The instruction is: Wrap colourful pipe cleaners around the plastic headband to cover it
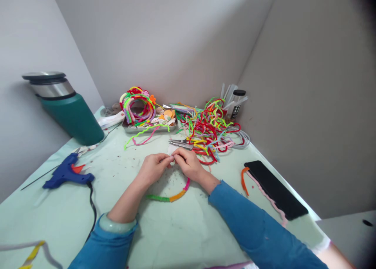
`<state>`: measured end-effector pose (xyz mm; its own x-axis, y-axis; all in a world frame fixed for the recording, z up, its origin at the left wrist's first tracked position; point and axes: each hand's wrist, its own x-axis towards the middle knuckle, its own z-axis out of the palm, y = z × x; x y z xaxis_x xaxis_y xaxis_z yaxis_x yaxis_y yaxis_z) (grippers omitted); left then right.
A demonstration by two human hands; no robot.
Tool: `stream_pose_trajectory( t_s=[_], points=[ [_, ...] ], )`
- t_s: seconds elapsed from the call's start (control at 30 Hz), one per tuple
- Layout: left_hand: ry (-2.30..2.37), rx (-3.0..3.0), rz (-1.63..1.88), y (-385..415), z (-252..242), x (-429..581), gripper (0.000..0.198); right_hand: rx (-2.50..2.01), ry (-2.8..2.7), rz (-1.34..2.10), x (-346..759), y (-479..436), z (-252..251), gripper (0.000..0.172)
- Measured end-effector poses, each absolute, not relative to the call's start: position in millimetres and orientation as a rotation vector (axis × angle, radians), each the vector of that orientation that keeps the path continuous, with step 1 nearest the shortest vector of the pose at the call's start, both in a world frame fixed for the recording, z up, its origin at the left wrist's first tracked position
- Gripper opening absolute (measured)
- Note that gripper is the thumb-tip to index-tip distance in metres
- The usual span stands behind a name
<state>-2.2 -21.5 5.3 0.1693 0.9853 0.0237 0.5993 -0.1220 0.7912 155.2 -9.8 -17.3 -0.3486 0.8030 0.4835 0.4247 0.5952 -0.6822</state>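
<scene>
Left hand (154,168) and right hand (188,163) are narrowly pinched together at frame centre, perhaps for fine control; what is gripped is hidden. Just below, a curved multicoloured strip (178,195) is seen.

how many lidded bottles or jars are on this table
2: a large teal bottle with a steel neck on the left, and a small clear bottle with a black lid at the back right. Others may be hidden.

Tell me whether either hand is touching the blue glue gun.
No, the glue gun lies on the pale green tabletop, apart from both the left hand and the right hand.
</scene>
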Motion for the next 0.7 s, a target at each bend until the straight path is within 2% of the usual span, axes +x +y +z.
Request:
stream_pose_trajectory(
  t_s=[0.5,0.7],
  points=[
    [1.465,1.652,0.736,-20.6,0.8,-4.4,0.050,-0.935,-2.030,0.536,154.7,-10.5,-20.6,0.010],
    [1.383,1.470,0.748,-20.2,0.0,-3.6,0.044,-0.904,-2.051,0.521,154.5,-11.9,-19.6,0.011]
  ],
)
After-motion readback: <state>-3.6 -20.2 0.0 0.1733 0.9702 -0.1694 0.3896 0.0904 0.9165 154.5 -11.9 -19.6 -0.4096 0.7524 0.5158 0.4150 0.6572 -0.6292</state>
